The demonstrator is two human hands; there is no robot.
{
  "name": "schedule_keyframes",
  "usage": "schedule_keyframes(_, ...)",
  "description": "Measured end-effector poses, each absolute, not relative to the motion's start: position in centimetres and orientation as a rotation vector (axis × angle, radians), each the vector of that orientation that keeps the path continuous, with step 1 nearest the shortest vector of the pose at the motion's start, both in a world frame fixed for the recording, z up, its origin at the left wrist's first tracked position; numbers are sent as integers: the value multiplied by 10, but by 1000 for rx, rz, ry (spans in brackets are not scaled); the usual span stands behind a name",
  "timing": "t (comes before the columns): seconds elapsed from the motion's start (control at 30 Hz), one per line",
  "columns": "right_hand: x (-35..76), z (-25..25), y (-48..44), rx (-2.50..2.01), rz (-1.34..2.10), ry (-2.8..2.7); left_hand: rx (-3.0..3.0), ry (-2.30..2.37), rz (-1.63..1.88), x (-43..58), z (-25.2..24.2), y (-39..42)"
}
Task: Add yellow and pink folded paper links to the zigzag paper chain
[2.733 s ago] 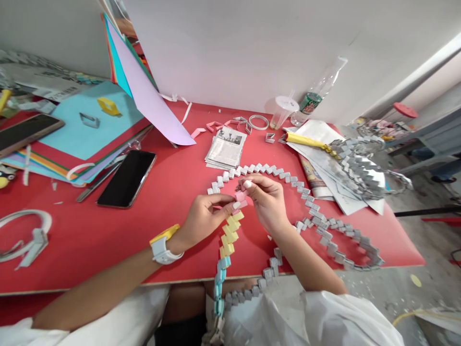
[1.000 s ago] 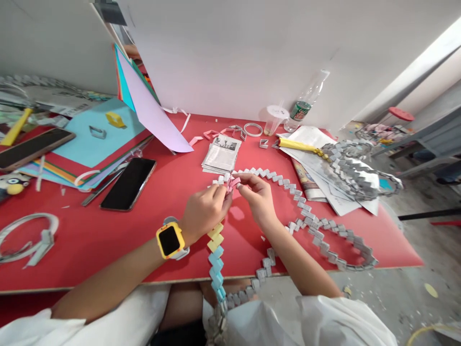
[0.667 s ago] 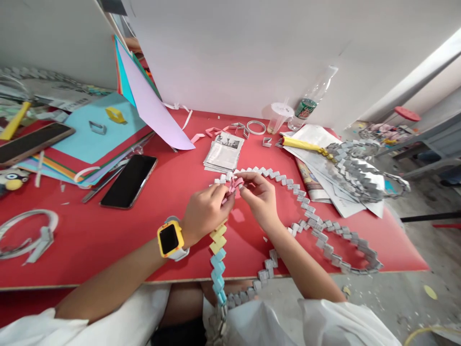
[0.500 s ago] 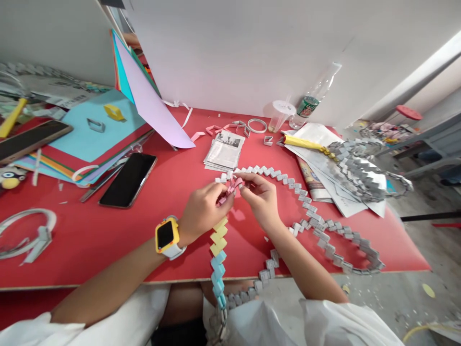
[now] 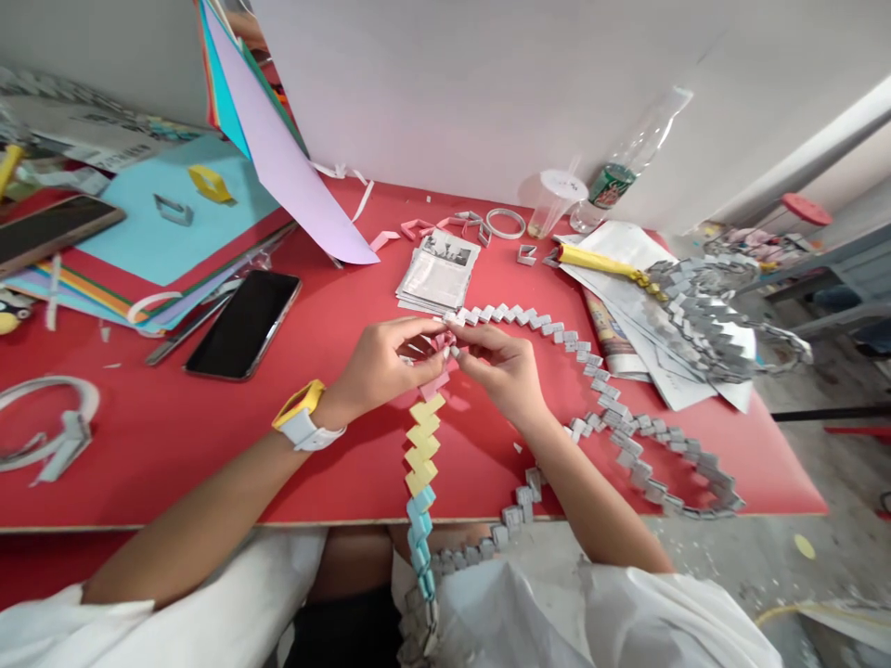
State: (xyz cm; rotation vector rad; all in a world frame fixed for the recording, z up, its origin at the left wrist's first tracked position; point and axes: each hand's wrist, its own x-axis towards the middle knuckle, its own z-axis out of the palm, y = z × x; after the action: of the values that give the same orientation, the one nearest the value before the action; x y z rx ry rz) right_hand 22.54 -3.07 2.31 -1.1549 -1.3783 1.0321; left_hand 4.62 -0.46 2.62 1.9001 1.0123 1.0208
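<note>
Between both hands is the pink end of a folded-paper chain (image 5: pixel 422 443), which runs down through yellow and light blue links and over the table edge toward my lap. My left hand (image 5: pixel 390 366) pinches the pink links from the left. From the other side, the thumb and index finger of my right hand (image 5: pixel 502 376) close on the same pink end, the fingertips of both hands nearly touching. The fingers partly cover the pink folds. A long grey newsprint chain (image 5: pixel 591 362) curves behind and to the right of my hands.
Newsprint pieces (image 5: pixel 438 271) lie stacked beyond my hands, near loose pink folded strips (image 5: pixel 418 227). At left are a black phone (image 5: pixel 243 325), coloured sheets (image 5: pixel 174 232) and a tape roll (image 5: pixel 87 394). A lidded cup (image 5: pixel 557 204) and a plastic bottle (image 5: pixel 613 190) stand at the back.
My left hand has turned, its fingers now extended over the pink end instead of curled round it. More pink and yellow links show below. The whole view has shifted slightly.
</note>
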Motion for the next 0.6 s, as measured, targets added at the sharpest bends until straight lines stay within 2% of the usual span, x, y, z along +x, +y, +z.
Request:
schedule_keyframes(0.37,223,24,-32,-1193,1031,-1382,2016,984,1088,48,28,-7)
schedule_keyframes(0.6,223,23,-31,-1216,1028,-1387,1885,1049,1016,46,28,-6)
